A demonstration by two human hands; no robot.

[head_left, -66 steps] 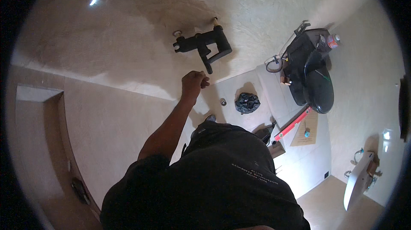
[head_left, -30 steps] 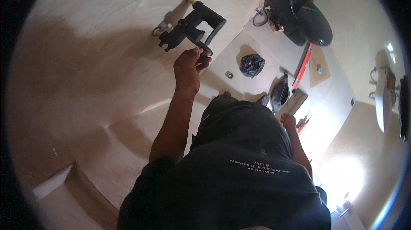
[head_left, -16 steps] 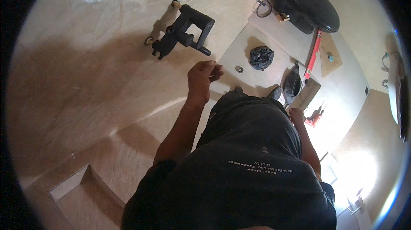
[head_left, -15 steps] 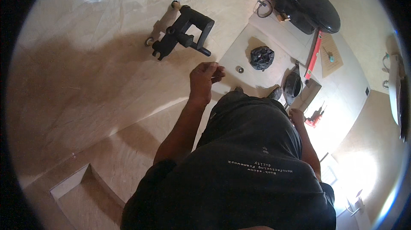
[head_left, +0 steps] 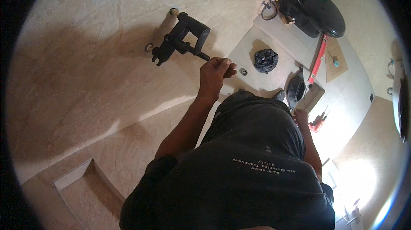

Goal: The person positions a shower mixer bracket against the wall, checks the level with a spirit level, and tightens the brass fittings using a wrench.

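Observation:
A black wall-mounted mixer tap (head_left: pixel 175 44) juts from the beige tiled wall on the left, a brass fitting (head_left: pixel 174 11) showing at its upper end. Beside its lower end a metal ring (head_left: pixel 149 47) sits at the wall. My left hand (head_left: pixel 216 76) is right by the tip of the tap's slim black rod, its fingers curled and thumb pressed to them; whether it touches the rod or pinches something small I cannot make out. Low at my right side, my right hand (head_left: pixel 301 118) is closed with curled fingers, partly hidden, and its contents do not show.
On the floor ahead lie a crumpled black bag (head_left: pixel 266 61), a small round fitting (head_left: pixel 243 71), a black pouch (head_left: pixel 295 88), a red spirit level (head_left: pixel 317 60), a cardboard sheet (head_left: pixel 336 67) and a red drill-like tool (head_left: pixel 317 125). A black toilet (head_left: pixel 319 9) stands far right; a wall niche (head_left: pixel 87 191), lower left.
My left hand has moved slightly right, and its fingers are now more tightly curled beside the rod's tip. The view has shifted a little; my right hand stays low at my side.

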